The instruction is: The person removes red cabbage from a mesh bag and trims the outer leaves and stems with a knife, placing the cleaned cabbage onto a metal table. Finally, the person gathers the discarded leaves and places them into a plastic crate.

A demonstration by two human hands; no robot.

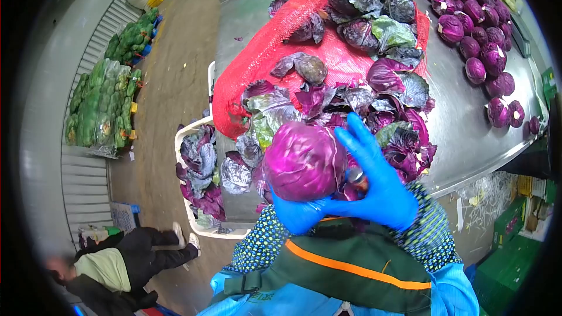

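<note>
A purple red cabbage (304,161) is held low over the near edge of the steel table (462,123). My left hand (295,213), in a blue glove, cups it from below. My right hand (374,175), also blue-gloved, rests against the cabbage's right side and grips a small knife handle (357,177) at the stem end; its blade is hidden. Loose torn outer leaves (363,102) lie heaped just beyond the cabbage.
A red mesh sack (275,41) lies across the table with untrimmed cabbages (363,11) on it. Several trimmed cabbages (474,23) sit at the far right. A white crate (182,134) of leaves stands left of the table. A person (117,266) crouches on the floor lower left, near bagged greens (99,105).
</note>
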